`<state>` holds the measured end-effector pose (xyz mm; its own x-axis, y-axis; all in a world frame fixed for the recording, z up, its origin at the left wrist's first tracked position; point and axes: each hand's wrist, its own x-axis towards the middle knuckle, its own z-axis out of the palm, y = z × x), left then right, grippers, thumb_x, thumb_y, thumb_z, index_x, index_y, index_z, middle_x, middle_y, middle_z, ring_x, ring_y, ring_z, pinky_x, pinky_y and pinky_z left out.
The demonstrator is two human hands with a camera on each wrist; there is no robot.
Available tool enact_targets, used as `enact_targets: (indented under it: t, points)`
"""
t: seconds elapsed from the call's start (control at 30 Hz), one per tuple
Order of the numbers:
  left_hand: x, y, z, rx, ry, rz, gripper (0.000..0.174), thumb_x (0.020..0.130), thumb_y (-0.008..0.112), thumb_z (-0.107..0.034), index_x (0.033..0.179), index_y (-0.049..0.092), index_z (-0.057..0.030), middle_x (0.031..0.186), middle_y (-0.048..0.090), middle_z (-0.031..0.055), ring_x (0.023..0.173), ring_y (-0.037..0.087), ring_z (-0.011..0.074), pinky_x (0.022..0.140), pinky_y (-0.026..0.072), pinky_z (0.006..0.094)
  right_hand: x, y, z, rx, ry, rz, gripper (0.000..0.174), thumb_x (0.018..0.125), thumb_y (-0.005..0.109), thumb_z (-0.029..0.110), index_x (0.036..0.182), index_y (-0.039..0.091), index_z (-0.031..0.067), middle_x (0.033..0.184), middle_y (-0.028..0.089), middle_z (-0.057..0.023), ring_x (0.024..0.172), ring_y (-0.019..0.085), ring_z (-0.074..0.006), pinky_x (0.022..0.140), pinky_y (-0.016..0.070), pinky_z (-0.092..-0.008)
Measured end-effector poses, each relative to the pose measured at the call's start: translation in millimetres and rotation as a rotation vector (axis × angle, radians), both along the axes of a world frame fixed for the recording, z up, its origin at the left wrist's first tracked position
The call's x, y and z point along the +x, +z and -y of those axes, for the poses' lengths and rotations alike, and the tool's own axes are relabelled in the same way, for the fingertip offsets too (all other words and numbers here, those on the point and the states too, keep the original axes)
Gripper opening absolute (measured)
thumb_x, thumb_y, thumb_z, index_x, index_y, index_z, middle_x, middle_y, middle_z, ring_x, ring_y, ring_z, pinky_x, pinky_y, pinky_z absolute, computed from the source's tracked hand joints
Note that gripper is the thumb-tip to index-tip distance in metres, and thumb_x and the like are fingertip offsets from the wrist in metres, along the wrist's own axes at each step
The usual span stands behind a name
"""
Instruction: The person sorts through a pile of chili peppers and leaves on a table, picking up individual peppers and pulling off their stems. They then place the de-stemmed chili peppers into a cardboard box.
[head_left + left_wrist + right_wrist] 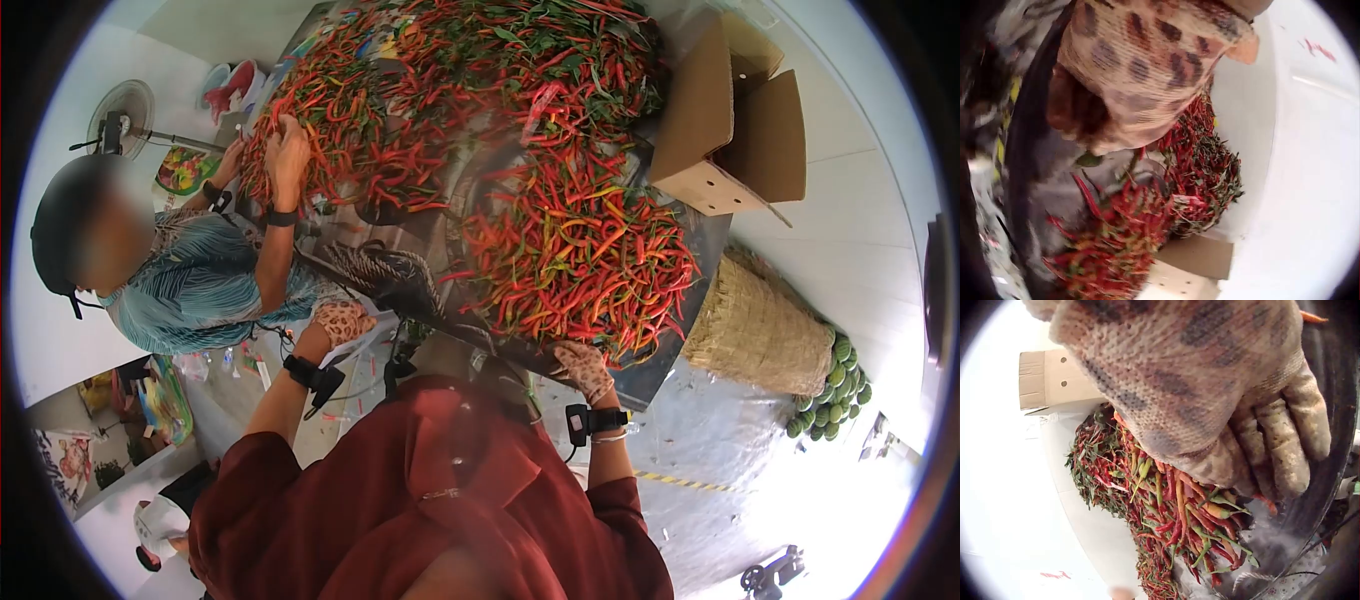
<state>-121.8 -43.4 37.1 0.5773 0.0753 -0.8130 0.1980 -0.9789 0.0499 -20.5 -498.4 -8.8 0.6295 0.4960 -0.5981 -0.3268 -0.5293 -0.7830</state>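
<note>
Red, orange and green chillies (590, 265) lie heaped on a dark table. My right hand (585, 372), in a spotted glove, is at the near edge of this heap. In the right wrist view its gloved fingers (1282, 447) are extended, slightly bent, beside the chillies (1191, 519) and over the dark rim. My left hand (342, 322), gloved alike, is near the table edge, left of the heap. The left wrist view shows the back of this hand (1141, 69) above the table, with chillies (1116, 244) beyond; its fingertips are hidden, so its grip is unclear.
Another person (195, 285) handles chillies at the left. More chillies with leafy stems (570, 60) cover the far side. An open cardboard box (695, 120) stands at the right, beyond a woven sack (765, 325) and green produce (835, 390). Rope (375, 265) lies near the left edge.
</note>
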Motion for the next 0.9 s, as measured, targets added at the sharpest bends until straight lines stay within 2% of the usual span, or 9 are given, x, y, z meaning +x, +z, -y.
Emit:
enact_targets:
  t: [0.07,0.13,0.17,0.4,0.43,0.53,0.57,0.7,0.9]
  points:
    - [9,9,10,-0.039,0.069,-0.13,0.049,0.086,0.055,-0.045,0.114,0.061,-0.0053,0.122,0.058,0.0163,0.11,0.058,0.031,0.091,0.0463,0.0408,1,-1,2,0.034,-0.096,-0.227,0.032,0.094,0.055,0.027,0.107,0.064,-0.0012,0.096,0.068,-0.0105,0.082,0.065,-0.0205,0.07,0.0534,-0.03]
    - [17,16,36,-0.229,0.338,0.403,0.059,0.083,0.062,-0.041,0.13,0.049,-0.0067,0.116,0.06,0.0161,0.107,0.058,0.0321,0.094,0.0436,0.0382,-14,-42,17,0.194,0.098,0.16,0.034,0.094,0.055,0.025,0.114,0.059,-0.0026,0.098,0.066,-0.01,0.081,0.065,-0.0178,0.067,0.0545,-0.0277]
    - [25,-4,40,-0.251,0.233,0.492,0.075,0.082,0.065,-0.039,0.14,0.034,-0.0055,0.132,0.048,0.0184,0.12,0.049,0.0322,0.1,0.0398,0.0384,-20,-58,22,0.274,0.015,-0.047,0.037,0.094,0.055,0.024,0.121,0.053,-0.002,0.103,0.065,-0.011,0.083,0.065,-0.0177,0.067,0.0548,-0.0272]
    - [120,-10,119,-0.292,0.161,0.406,0.094,0.077,0.073,-0.026,0.147,0.013,-0.0038,0.148,0.027,0.0198,0.135,0.029,0.0363,0.11,0.0318,0.0389,-14,-22,-12,0.565,-0.178,-0.353,0.036,0.098,0.047,0.017,0.128,0.043,-0.0027,0.117,0.059,-0.0131,0.101,0.061,-0.0221,0.081,0.0537,-0.032]
    - [125,-22,121,-0.27,0.13,0.394,0.092,0.079,0.071,-0.031,0.147,0.014,-0.0042,0.147,0.029,0.0192,0.135,0.029,0.0368,0.108,0.033,0.0397,-20,-51,-18,0.311,0.037,0.096,0.036,0.098,0.046,0.017,0.129,0.043,-0.0018,0.12,0.057,-0.0141,0.106,0.059,-0.0238,0.086,0.0522,-0.0337]
    - [144,-35,135,-0.227,-0.016,0.417,0.086,0.081,0.067,-0.034,0.146,0.019,-0.0032,0.145,0.031,0.0208,0.132,0.033,0.0366,0.105,0.0367,0.0389,-21,-59,-46,0.381,-0.235,-0.148,0.036,0.099,0.045,0.018,0.13,0.042,-0.0005,0.121,0.056,-0.0143,0.109,0.058,-0.0243,0.09,0.0509,-0.0356]
    - [151,-28,138,-0.313,0.007,0.32,0.084,0.082,0.066,-0.033,0.145,0.02,-0.0027,0.144,0.031,0.0214,0.131,0.035,0.0362,0.105,0.0371,0.038,-24,-96,-47,0.107,0.129,0.486,0.031,0.097,0.046,0.015,0.125,0.048,-0.0003,0.117,0.057,-0.0121,0.106,0.058,-0.0231,0.088,0.0497,-0.0344]
    - [160,-25,170,-0.455,-0.003,0.322,0.08,0.082,0.064,-0.033,0.144,0.023,-0.0015,0.143,0.032,0.0232,0.128,0.039,0.0357,0.105,0.0364,0.0367,14,-26,-80,-0.075,0.301,0.882,0.036,0.076,0.053,-0.001,0.111,0.058,0.002,0.101,0.059,-0.013,0.095,0.055,-0.0294,0.084,0.0449,-0.036]
    - [180,-47,183,-0.848,0.048,0.593,0.078,0.082,0.065,-0.034,0.144,0.026,-0.0079,0.141,0.038,0.0204,0.13,0.039,0.0335,0.109,0.0318,0.0393,49,15,-59,-0.196,0.309,1.183,0.034,0.074,0.056,0.002,0.108,0.058,0.0012,0.097,0.06,-0.0135,0.092,0.057,-0.0289,0.081,0.0472,-0.0363]
